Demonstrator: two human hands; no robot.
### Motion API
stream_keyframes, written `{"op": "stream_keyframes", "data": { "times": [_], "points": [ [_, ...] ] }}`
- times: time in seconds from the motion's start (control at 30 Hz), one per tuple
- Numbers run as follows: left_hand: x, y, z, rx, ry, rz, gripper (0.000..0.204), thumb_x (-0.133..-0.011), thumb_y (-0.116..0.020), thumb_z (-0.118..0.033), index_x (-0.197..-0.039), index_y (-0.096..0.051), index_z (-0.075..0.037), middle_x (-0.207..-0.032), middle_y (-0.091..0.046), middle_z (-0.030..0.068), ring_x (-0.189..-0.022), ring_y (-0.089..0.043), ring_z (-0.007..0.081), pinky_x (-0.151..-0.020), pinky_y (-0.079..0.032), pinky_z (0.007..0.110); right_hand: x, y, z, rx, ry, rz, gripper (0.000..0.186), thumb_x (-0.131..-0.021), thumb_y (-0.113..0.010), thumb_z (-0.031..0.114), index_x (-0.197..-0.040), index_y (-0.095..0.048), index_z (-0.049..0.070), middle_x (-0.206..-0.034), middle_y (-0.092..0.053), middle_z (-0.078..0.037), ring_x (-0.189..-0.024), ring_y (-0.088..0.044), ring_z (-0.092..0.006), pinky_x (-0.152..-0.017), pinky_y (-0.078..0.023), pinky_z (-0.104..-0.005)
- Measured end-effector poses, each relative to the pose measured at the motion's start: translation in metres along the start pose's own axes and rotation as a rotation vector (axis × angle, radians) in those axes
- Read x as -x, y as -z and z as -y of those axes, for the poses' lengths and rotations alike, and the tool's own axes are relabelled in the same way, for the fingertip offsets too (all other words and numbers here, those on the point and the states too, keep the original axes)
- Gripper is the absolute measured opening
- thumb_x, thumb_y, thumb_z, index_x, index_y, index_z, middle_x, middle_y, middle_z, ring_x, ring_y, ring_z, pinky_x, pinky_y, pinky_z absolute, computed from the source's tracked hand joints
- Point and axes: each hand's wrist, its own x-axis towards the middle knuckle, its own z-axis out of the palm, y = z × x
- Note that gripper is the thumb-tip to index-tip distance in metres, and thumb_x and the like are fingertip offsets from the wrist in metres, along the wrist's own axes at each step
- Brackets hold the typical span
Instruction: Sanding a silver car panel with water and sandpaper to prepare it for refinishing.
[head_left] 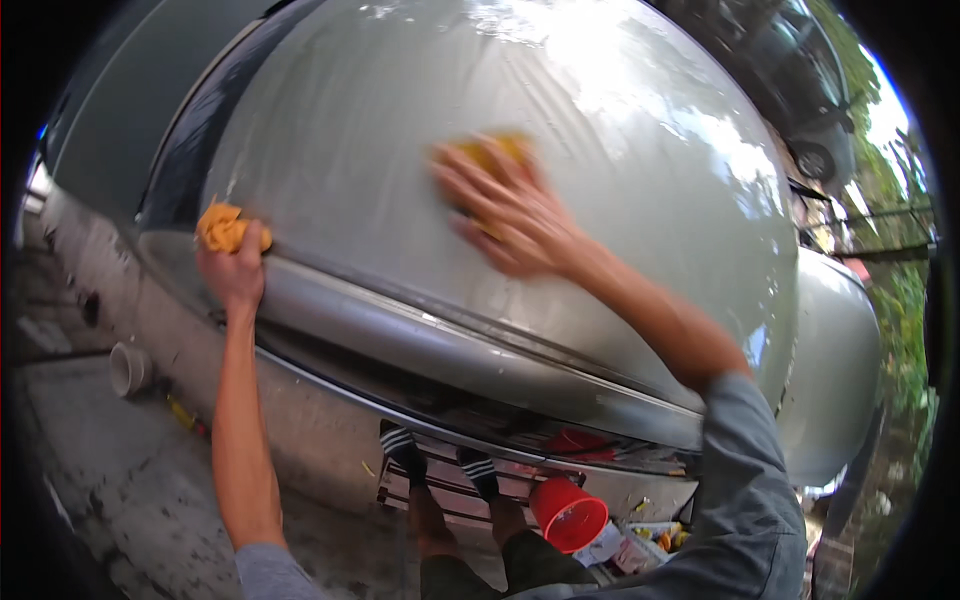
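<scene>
Under my right hand (520,220), a yellow cloth (508,146) lies pressed against the wet silver car roof (340,140). That hand and its cloth are smeared by motion, with the fingers laid over the cloth. At the roof's left edge, my left hand (235,275) grips a crumpled orange-yellow cloth (222,228), fingers closed round it beside the dark windshield (190,150). Streaks and water drops show on the roof. The side roof rail (400,320) runs between me and the roof panel.
My feet in striped socks stand on a slatted platform (450,490). Beside it is a red bucket (570,514), with assorted packages (640,545) to its right. A white pail (130,370) stands on the floor at left. Another car (815,100) is parked at the far right.
</scene>
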Motion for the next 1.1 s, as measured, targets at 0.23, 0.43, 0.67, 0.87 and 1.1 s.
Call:
{"op": "stream_keyframes", "data": {
  "times": [0.23,0.43,0.67,0.87,1.1],
  "points": [
    [0.000,-0.004,0.022,-0.063,-0.081,-0.136,0.042,-0.079,-0.071,-0.026,-0.110,-0.059,-0.001,-0.097,-0.066,0.0140,-0.092,-0.064,0.0299,-0.083,-0.048,0.038,-0.050,-0.025,0.051,-0.012,0.309,-0.024,0.053,-0.100,-0.037,0.038,-0.149,-0.038,0.016,-0.157,-0.034,-0.006,-0.145,-0.026,-0.0369,-0.112,-0.022,-0.0630],
    [-0.001,0.001,0.029,0.035,-0.009,0.007,0.031,-0.088,-0.063,-0.018,-0.112,-0.058,0.001,-0.108,-0.062,0.0087,-0.100,-0.060,0.0224,-0.091,-0.045,0.033,0.126,0.049,-0.041,0.036,0.027,0.116,0.052,-0.097,-0.045,0.029,-0.148,-0.041,0.022,-0.158,-0.031,-0.006,-0.147,-0.022,-0.0379,-0.117,-0.019,-0.0584],
    [0.005,-0.002,0.045,-0.002,-0.021,-0.016,0.038,-0.091,-0.060,-0.017,-0.124,-0.055,0.001,-0.112,-0.062,0.0081,-0.099,-0.059,0.0212,-0.089,-0.045,0.032,0.074,0.020,-0.097,0.116,-0.710,-0.215,0.054,-0.100,-0.041,0.039,-0.151,-0.036,0.023,-0.155,-0.031,-0.021,-0.142,-0.024,-0.0469,-0.114,-0.016,-0.0608],
    [-0.017,0.019,0.025,-0.326,0.203,0.010,0.047,-0.086,-0.063,-0.026,-0.123,-0.057,0.003,-0.118,-0.064,0.0160,-0.104,-0.062,0.0310,-0.093,-0.045,0.038,0.136,0.025,-0.016,0.068,-0.588,-0.001,0.064,-0.091,-0.057,0.034,-0.151,-0.037,0.026,-0.157,-0.028,-0.018,-0.143,-0.025,-0.0463,-0.113,-0.019,-0.0623],
    [-0.003,-0.007,0.038,-0.392,0.047,-0.053,0.053,-0.086,-0.062,-0.025,-0.130,-0.053,0.004,-0.123,-0.062,0.0179,-0.107,-0.062,0.0328,-0.098,-0.044,0.038,-0.038,0.006,-0.197,0.204,-0.833,-0.163,0.053,-0.101,-0.037,0.041,-0.150,-0.036,0.023,-0.156,-0.032,-0.017,-0.143,-0.026,-0.0432,-0.114,-0.015,-0.0640]
  ]
}}
